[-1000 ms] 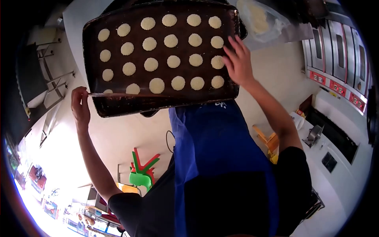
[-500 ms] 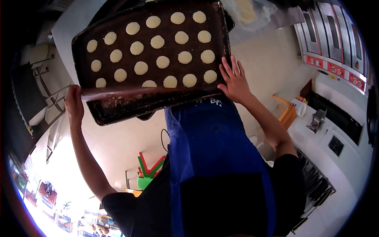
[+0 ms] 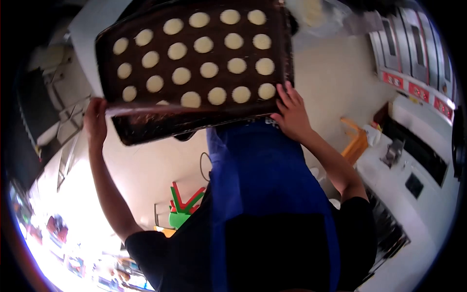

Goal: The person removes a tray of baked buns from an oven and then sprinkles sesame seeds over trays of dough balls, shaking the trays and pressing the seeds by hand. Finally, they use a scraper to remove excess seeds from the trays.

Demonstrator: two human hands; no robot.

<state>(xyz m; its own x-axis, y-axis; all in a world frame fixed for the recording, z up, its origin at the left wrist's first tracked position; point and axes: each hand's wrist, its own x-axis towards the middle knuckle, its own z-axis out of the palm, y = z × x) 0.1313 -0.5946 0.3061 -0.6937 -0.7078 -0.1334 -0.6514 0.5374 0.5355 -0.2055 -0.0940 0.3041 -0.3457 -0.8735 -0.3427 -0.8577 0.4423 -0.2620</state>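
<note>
The baking tray (image 3: 146, 127) is up in front of the person's chest, above the blue apron (image 3: 262, 194), with its near long edge tilted toward the camera. Its far end lies over the white tabletop (image 3: 90, 27); I cannot tell whether it rests there. The tray is dark and carries pale dough rounds (image 3: 208, 69) in 4 rows, each round apart from the next. The nearest row is partly hidden behind the raised edge of a brown liner sheet (image 3: 146, 108).

The left hand (image 3: 95, 121) has its grip closed on the near left corner of the tray, fingers curled at the end of the liner edge. The right hand (image 3: 290, 114) holds the near right corner. Its fingers are spread and laid over the rim just beside the last round of the nearest row, and the thumb is out of sight.

Below the tray is pale floor with a green and red stool (image 3: 182, 204). To the right stand an orange wooden stool (image 3: 355, 141) and an oven (image 3: 413, 63) with red control panels. A blurred plastic bag (image 3: 316, 14) lies beyond the tray's far right corner
</note>
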